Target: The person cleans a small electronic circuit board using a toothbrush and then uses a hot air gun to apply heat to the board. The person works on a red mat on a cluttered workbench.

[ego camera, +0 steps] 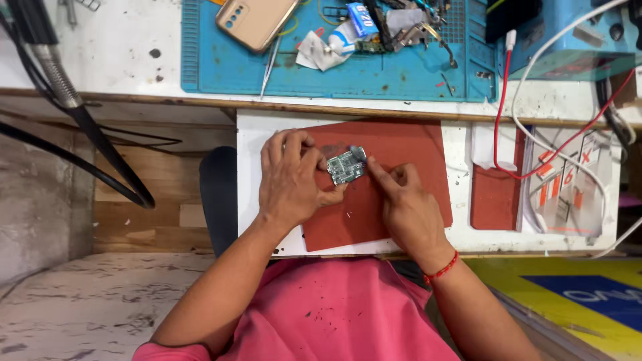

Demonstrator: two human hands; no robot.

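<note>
On the pull-out shelf below the worktop, a dark red mat lay across a white board, and both hands worked over it. The left hand had its grip closed around a small green circuit board, thumb under the near edge and fingers curled over the far left side, holding it just above the mat near its upper middle. The right hand pointed its forefinger at the board's right corner, the fingertip touching or almost touching it; the other fingers were folded in, and whether they pinched a small tool could not be told. A red thread band circled the right wrist.

Behind the hands, on the worktop, a blue work mat carried a gold phone lying back up, a pair of tweezers, crumpled white paper and a cluster of small parts and tools. Right of the red mat sat a smaller red pad, with 1 red cable and 1 white cable looping over it and over a printed card. To the left, a black hose with a metal collar hung down past the worktop edge, well apart from the hands. A pink shirt filled the lower foreground, hiding the shelf's near edge.
</note>
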